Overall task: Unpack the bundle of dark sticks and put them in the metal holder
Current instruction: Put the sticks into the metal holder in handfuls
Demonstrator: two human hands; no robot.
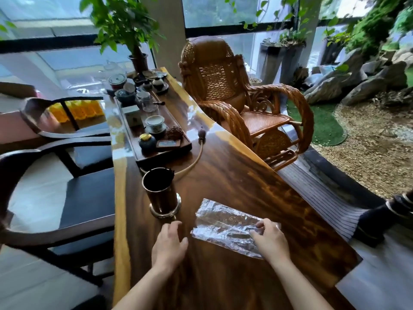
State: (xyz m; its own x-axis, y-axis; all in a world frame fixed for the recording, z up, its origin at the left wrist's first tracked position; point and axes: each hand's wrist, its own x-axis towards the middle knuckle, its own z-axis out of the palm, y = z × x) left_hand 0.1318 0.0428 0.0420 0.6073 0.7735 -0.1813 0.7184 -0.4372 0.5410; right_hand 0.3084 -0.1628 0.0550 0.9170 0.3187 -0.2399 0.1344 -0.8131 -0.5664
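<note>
I see dark sticks [168, 173] already standing in the metal holder [159, 193] — my right hand [271, 239] pinches the emptied wrapper [225, 227] on the tabletop [234, 175]; left hand [169, 243] spread, empty. Next, I judge — clear the wrapper.

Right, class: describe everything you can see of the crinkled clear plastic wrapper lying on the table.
The crinkled clear plastic wrapper is a long, flattened, shiny bag, creased all over and catching silvery glare. It lies flat on the glossy dark wooden table, angled from upper left to lower right, just right of the tall cylindrical metal holder and not touching it. The right hand rests on its near end, fingertips pressing it. The left hand is beside it, apart. It looks empty, though glare hides details.
</note>
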